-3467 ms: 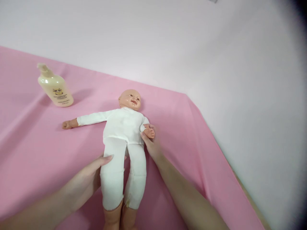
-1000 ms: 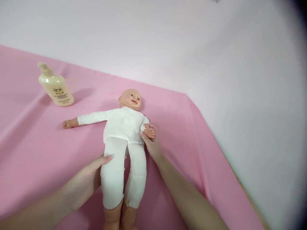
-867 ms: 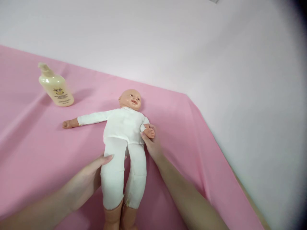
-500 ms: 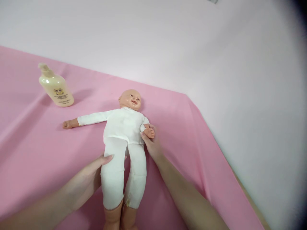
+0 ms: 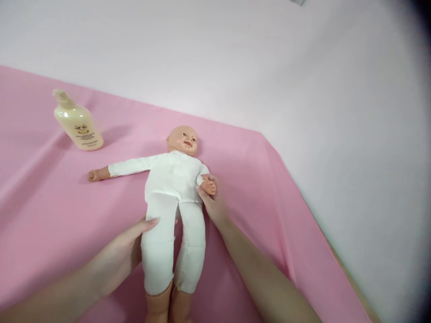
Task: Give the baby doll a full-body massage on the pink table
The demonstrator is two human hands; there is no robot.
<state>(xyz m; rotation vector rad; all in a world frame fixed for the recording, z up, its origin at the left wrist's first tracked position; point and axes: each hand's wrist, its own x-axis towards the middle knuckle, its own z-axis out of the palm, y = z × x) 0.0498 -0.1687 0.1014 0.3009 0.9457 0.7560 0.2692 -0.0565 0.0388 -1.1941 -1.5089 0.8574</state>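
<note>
The doll (image 5: 173,179) under your hands wears matt white cloth, soft and slightly wrinkled along the legs; its head, hands and feet look like smooth plastic with a faint sheen. The pink sheet (image 5: 252,179) covering the surface is matt and finely textured, creased towards its right edge. The pump bottle (image 5: 78,123) is glossy cream plastic.

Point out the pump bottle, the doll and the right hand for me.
pump bottle (image 5: 80,128), head view, on its cream body.
baby doll (image 5: 171,175), head view, on its white chest.
right hand (image 5: 211,202), head view, on its back.
</note>
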